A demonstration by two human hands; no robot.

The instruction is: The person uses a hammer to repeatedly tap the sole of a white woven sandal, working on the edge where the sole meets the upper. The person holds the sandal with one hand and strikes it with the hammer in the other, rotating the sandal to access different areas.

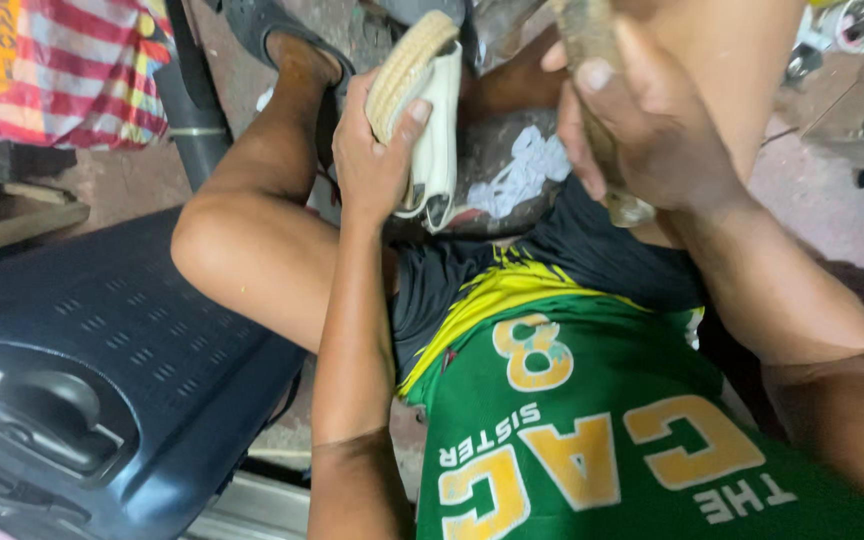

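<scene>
My left hand (377,150) grips a white shoe (430,130) with a tan ribbed sole, held sole-outward above my lap. My right hand (642,130) is closed around a worn, dirty tool or brush (592,60), its lower end showing near a shiny tip (632,210). The two hands are apart, with the shoe left of the tool. I sit with my left knee (222,240) raised, in a green jersey (592,430) and dark shorts (552,260).
A dark blue plastic chair or stool (102,350) stands at the left. A red-and-white striped bag (72,70) hangs at the upper left. My foot in a dark sandal (282,30) rests at the top. Stained concrete floor (832,190) and clutter lie to the right.
</scene>
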